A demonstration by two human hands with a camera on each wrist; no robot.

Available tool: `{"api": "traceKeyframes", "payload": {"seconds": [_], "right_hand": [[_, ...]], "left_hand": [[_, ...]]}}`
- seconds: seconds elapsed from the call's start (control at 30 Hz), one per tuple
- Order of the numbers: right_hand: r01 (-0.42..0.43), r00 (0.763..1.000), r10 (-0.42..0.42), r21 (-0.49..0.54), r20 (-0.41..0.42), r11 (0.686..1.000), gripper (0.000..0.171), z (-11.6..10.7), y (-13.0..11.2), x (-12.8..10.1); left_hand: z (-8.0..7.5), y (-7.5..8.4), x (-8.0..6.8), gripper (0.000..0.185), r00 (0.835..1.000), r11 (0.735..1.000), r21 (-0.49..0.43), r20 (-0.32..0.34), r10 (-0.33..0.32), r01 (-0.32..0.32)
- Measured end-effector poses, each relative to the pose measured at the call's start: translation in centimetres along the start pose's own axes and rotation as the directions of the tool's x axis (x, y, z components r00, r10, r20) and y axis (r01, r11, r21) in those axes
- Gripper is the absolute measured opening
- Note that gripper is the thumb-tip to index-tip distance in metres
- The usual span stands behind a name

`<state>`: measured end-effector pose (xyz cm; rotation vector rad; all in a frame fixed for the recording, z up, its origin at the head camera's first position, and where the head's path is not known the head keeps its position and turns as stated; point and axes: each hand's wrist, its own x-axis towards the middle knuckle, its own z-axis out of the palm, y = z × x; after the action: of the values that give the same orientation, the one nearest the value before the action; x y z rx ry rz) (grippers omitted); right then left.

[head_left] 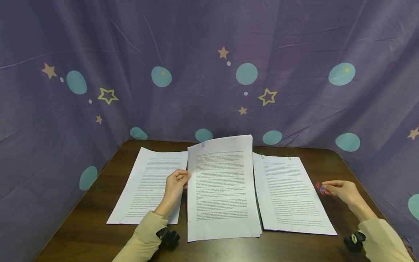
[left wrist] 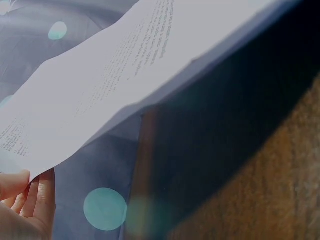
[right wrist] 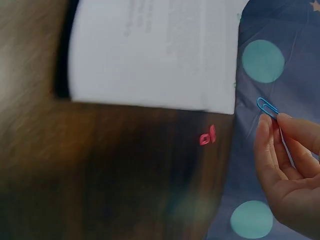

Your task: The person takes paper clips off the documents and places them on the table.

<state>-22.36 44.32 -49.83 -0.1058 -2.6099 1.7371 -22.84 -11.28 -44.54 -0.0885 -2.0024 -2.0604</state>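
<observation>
Three printed paper stacks lie side by side on a brown table (head_left: 98, 236). My left hand (head_left: 182, 177) pinches the left edge of the middle stack (head_left: 222, 189) and lifts its top sheets; a blue clip (head_left: 203, 144) sits at their top left corner. The left wrist view shows the raised sheet (left wrist: 100, 85) above my fingers (left wrist: 35, 195). My right hand (head_left: 324, 187) hovers right of the right stack (head_left: 291, 193) and pinches a blue paper clip (right wrist: 267, 106) between thumb and fingers (right wrist: 272, 145).
Red paper clips (right wrist: 207, 136) lie on the table beside the right stack (right wrist: 155, 50). Green clips (head_left: 289, 158) hold that stack's top edge. The left stack (head_left: 150, 182) lies flat. A purple star-patterned curtain (head_left: 209, 72) encloses the table's back and sides.
</observation>
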Motion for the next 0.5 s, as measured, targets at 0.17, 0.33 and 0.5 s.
{"api": "traceKeyframes", "payload": {"seconds": [0.17, 0.33, 0.5], "right_hand": [[-0.037, 0.999, 0.039, -0.074, 0.025, 0.997, 0.032, 0.8, -3.0, -2.4], [-0.056, 0.998, 0.058, -0.162, 0.003, 0.985, 0.033, 1.2, -3.7, -3.3], [-0.066, 0.998, 0.068, -0.155, 0.009, 0.986, 0.033, 1.2, -3.2, -3.4]], "left_hand": [[0.2, 0.6, 0.0, 0.012, 0.995, 0.994, 0.05, -0.04, -0.097, 0.099], [0.3, 0.9, 0.0, 0.019, 0.989, 0.989, 0.044, -0.036, -0.141, 0.142], [0.3, 0.9, 0.0, 0.019, 0.987, 0.987, 0.041, -0.038, -0.154, 0.156]]}}
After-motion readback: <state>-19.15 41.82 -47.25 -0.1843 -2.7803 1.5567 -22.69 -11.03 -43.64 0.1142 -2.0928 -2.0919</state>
